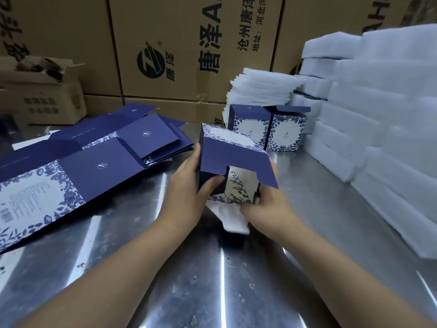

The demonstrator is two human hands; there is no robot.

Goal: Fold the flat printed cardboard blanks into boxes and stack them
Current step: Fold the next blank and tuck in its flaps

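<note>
The fingers [195, 152] of the left hand [186, 197] were wrapped round the left side of a half-folded cardboard box [231, 152], navy blue with white panels framed in blue floral print, and the thumb was pressed flat on its near face. The right hand [267, 209] gripped the lower right corner, its fingers curled and their tips hidden behind a hanging navy flap [267, 171]. The cardboard box was held tilted over the middle of the stainless-steel bench [212, 280], with a white flap [233, 218] trailing beneath it. To the left, a fanned pile of flat navy-and-floral printed blanks [94, 162] lay on the bench. Behind the hands, two finished boxes [250, 126] of the same print stood side by side, touching. Stacks of white foam sheets [378, 114] filled the right side, and large brown corrugated cartons [177, 43] with black lettering walled the back.
</note>
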